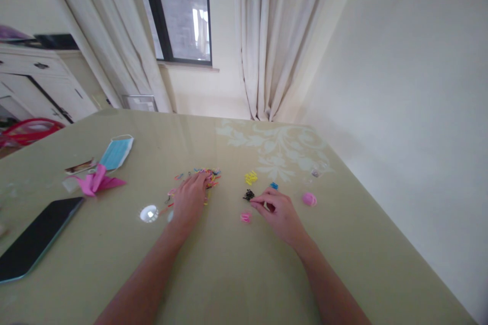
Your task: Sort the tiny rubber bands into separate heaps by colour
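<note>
My left hand (190,197) lies over a mixed pile of small coloured pieces (213,175), thin and loop-like, too small to name surely. Its fingers are stretched out across them, hiding part of the pile. At the edge of a small black heap (249,194), my right hand (276,210) pinches thumb and forefinger together; what is between the tips is too small to make out. Sorted by colour around it are a yellow group (250,177), a blue group (274,186) behind the knuckles and a pink group (245,218) in front.
A round pink object (309,199) sits right of my right hand, with a clear crumpled wrapper (316,172) beyond. On the left are a shiny round disc (148,214), a pink folded-paper bird (97,181), a blue face mask (117,153) and a dark-screened phone or tablet (40,236).
</note>
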Demonstrator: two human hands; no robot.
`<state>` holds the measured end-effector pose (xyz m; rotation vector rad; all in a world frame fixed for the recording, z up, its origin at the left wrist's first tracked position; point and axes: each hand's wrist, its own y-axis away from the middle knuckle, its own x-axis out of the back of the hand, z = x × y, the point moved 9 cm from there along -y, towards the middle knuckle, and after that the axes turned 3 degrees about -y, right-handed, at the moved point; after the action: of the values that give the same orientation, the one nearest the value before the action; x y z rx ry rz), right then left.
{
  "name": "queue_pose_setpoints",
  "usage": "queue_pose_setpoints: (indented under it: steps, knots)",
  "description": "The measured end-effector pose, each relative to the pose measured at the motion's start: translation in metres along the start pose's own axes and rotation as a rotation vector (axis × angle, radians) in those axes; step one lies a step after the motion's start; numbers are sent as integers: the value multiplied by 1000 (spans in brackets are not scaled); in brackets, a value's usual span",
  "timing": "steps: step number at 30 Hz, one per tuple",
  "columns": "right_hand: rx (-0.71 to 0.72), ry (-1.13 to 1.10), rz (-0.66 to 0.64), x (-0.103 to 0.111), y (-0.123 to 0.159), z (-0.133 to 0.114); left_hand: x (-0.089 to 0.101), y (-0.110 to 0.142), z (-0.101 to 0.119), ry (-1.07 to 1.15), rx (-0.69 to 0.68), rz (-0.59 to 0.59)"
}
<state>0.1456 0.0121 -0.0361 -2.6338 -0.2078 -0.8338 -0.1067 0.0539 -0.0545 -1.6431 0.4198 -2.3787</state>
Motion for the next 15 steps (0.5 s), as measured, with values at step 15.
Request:
queue_pose_setpoints:
  steps: [15]
  knots:
    - [11, 13, -11, -3, 1, -4, 5, -2, -4, 419, 93, 19]
